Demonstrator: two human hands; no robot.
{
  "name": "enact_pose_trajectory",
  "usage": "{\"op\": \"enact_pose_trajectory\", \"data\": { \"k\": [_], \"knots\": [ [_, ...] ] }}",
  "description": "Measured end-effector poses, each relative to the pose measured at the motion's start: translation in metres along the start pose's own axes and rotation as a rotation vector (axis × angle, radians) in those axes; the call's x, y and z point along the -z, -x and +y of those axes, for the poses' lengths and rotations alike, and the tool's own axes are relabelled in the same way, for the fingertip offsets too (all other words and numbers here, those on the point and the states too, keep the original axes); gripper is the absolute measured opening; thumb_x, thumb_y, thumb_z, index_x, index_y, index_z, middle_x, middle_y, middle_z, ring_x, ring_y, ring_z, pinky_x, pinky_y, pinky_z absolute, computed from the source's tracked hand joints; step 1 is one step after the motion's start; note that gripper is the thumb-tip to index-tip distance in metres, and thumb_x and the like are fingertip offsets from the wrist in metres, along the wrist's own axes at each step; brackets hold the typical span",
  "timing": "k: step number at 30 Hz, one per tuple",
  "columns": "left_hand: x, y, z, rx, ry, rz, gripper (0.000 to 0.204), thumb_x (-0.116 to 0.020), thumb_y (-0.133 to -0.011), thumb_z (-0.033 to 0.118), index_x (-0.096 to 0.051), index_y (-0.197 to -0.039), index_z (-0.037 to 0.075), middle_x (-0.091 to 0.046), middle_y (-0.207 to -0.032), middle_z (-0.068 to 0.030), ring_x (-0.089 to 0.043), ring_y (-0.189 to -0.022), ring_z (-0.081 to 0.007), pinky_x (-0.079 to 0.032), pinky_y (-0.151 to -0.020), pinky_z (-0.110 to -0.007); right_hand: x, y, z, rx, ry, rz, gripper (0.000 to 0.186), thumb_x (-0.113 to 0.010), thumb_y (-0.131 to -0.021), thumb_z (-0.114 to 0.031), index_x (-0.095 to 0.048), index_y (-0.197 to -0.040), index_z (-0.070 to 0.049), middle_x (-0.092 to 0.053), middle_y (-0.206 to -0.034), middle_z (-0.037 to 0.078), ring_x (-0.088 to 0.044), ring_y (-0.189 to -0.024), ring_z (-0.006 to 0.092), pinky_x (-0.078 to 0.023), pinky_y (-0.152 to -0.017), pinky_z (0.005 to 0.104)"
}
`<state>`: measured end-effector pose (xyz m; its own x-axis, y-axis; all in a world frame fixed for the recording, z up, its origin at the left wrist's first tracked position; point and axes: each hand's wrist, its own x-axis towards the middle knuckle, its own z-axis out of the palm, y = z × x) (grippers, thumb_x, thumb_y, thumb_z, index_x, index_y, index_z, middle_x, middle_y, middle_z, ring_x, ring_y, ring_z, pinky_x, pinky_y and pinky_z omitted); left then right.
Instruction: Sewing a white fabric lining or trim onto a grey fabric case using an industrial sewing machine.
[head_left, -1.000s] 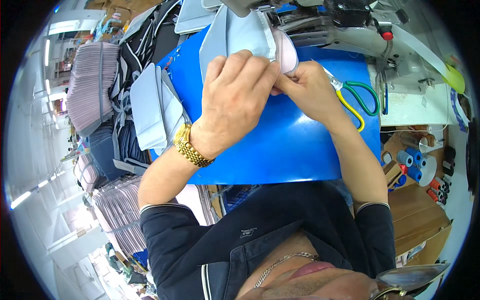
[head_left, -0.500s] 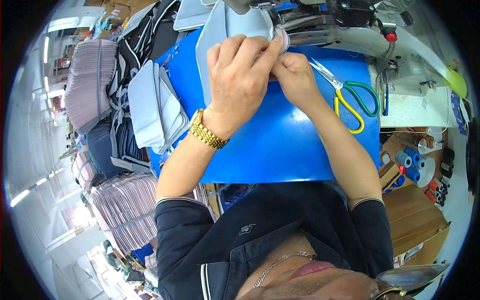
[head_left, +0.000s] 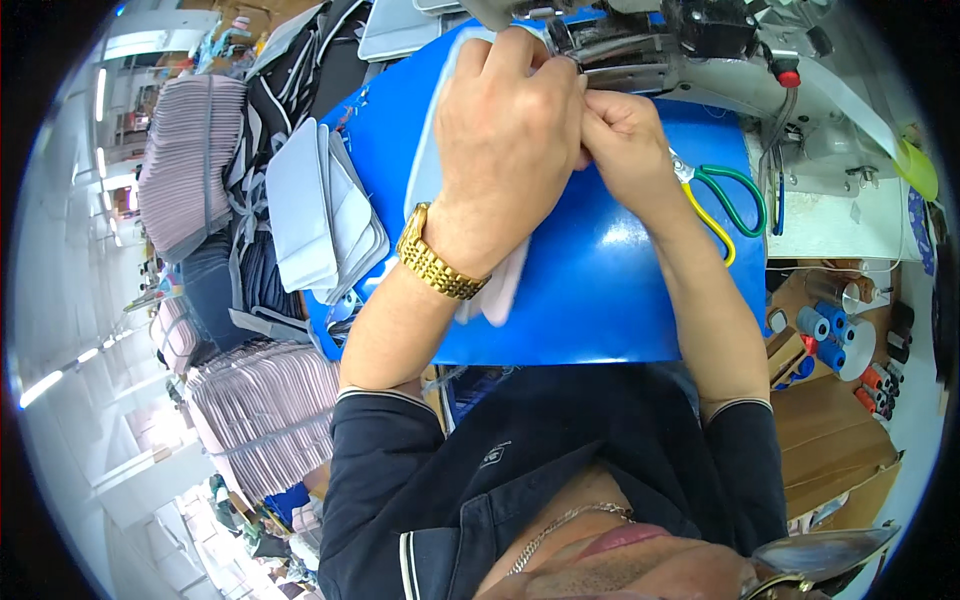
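A pale grey fabric panel with a light pink part lies under my left hand and wrist. The fingers of that hand are curled closed on its far edge, close to the metal parts of a sewing machine. My right hand is closed in a pinch against the left fingertips. What sits between its thumb and finger is hidden. Scissors with one yellow and one green handle lie just right of my right hand, their blades mostly covered by it.
The blue tabletop spreads beneath my forearms. A small stack of grey panels rests at its left edge. Beyond stand tied bundles of pinkish pieces and dark fabric. To the right, thread spools stand above a cardboard box.
The panel has turned and come nearer to me, its pink part now below my left wrist. Both hands have shifted right, and the right hand now covers the scissor blades.
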<state>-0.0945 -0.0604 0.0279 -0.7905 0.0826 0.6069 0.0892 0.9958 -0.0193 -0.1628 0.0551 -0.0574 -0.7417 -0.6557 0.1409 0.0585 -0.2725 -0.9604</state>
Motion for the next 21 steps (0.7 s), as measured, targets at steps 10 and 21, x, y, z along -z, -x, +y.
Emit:
{"op": "enact_pose_trajectory", "data": {
  "k": [10, 21],
  "knots": [
    [0.036, 0.025, 0.009, 0.016, 0.212, -0.093, 0.032, -0.079, -0.087, 0.028, -0.077, -0.111, 0.006, -0.066, -0.122, -0.0163, -0.062, -0.106, -0.0377, -0.053, -0.088, -0.042, 0.031, 0.012, -0.045, 0.033, 0.380, 0.007, 0.025, -0.077, -0.088, -0.024, -0.069, -0.086, -0.001, -0.058, -0.059, 0.000, -0.054, -0.057, 0.0070, -0.041, -0.052, 0.0289],
    [0.111, 0.114, 0.097, -0.013, 0.331, -0.431, 0.059, -0.079, -0.067, 0.013, -0.072, -0.124, 0.002, -0.065, -0.125, -0.0151, -0.060, -0.118, -0.0358, -0.052, -0.096, -0.046, 0.015, 0.042, -0.032, 0.090, 0.106, -0.012, 0.046, -0.071, -0.098, -0.011, -0.058, -0.139, 0.005, -0.045, -0.067, -0.004, -0.039, -0.061, 0.0040, -0.034, -0.054, 0.0251]
  ]
}}
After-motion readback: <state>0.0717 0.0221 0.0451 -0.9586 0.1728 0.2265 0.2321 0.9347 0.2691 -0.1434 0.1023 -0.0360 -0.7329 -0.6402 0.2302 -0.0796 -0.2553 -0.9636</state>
